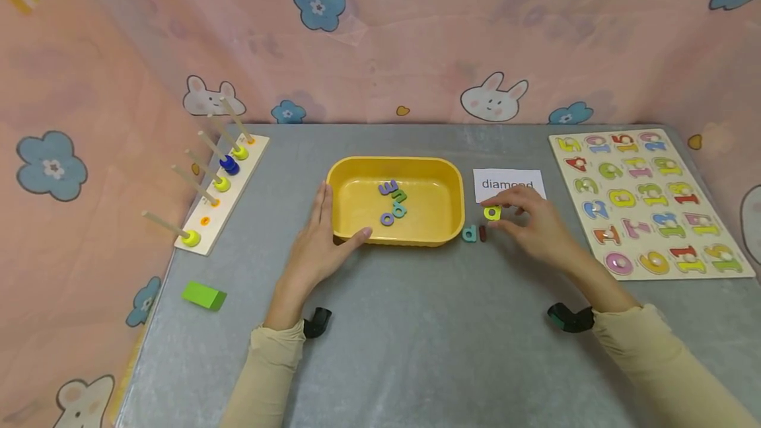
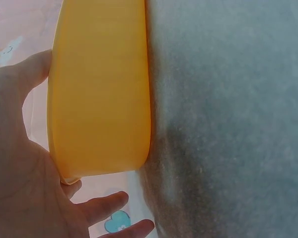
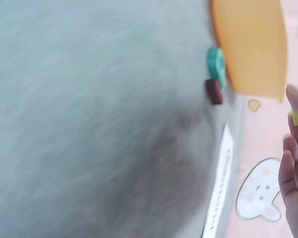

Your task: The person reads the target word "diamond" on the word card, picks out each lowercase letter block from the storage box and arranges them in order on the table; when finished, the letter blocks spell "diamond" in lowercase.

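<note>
Thumb and forefinger of the right hand (image 1: 538,228) pinch a yellow letter piece (image 1: 497,214) by its edges, right of the yellow rounded plastic tray (image 1: 357,210), while the left hand (image 1: 315,243), fingers extended, braces the tray's left side, presumably steadying it.

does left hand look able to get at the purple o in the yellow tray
Likely yes: the left hand touches the yellow tray at its left end, and nothing covers the purple o.

Children's play corner, apparently: cartoon-print cloth backdrop (image 1: 392,45), number puzzle (image 1: 637,183), peg toy (image 1: 238,183).
</note>
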A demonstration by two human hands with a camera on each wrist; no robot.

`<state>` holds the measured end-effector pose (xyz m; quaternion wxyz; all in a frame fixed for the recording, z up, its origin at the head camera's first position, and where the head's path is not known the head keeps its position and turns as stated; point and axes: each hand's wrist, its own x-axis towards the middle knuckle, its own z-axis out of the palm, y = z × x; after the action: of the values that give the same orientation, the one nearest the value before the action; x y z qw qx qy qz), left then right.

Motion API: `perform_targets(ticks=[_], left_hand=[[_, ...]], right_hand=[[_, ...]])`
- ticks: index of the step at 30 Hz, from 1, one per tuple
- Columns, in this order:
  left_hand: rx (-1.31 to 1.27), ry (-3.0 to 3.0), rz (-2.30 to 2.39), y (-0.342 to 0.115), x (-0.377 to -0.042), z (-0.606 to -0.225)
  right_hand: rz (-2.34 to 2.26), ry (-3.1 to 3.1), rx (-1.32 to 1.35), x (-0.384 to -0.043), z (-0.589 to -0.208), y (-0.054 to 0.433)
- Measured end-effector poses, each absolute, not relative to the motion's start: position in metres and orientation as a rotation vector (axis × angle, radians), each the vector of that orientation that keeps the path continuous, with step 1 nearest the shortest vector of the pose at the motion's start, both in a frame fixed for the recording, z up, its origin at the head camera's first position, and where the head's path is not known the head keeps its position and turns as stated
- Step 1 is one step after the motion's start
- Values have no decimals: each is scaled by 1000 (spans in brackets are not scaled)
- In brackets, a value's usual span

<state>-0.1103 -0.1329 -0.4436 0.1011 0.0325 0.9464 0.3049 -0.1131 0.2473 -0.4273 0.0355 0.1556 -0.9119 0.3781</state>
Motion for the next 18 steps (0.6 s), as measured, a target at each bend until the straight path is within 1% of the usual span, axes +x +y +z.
perform_targets(ticks=[8,18], left_hand=[[86,2789,915,-133,-110,-443],[91,2790,924,-134,-110,-443]], right_hand=[[1044,-2973,488,-109,-443,263],[1042,-3123,397,-108,-455,261]])
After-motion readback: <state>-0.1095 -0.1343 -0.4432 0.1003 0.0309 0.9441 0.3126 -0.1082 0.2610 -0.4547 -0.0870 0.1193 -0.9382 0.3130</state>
